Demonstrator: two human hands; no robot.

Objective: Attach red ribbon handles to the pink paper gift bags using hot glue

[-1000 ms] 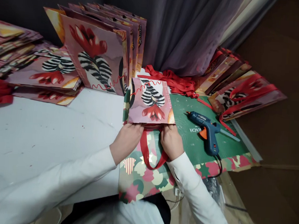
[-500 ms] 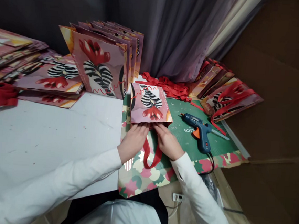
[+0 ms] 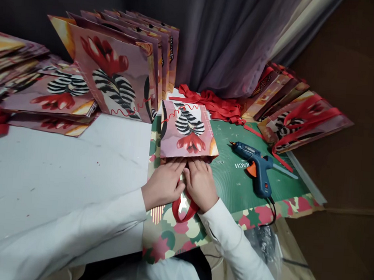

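Observation:
A small pink paper gift bag [image 3: 189, 130] with a zebra-striped flower print lies flat on a green cutting mat [image 3: 232, 178]. My left hand [image 3: 163, 183] and my right hand [image 3: 199, 184] sit side by side at the bag's near edge, fingers pressed down on it. A red ribbon handle loop [image 3: 183, 211] comes out from under my hands toward me. Whether the fingers pinch the ribbon is hidden.
A blue glue gun [image 3: 256, 167] with an orange trigger lies on the mat to the right. Printed bags stand upright [image 3: 114, 78] at the back, others lie stacked at left [image 3: 57, 95] and right [image 3: 298, 118]. Red ribbons [image 3: 215, 103] are piled behind. Patterned paper [image 3: 173, 234] underlies the mat.
My two hands have slid together from the bag's near corners toward its middle, and the ribbon loop has narrowed and shortened.

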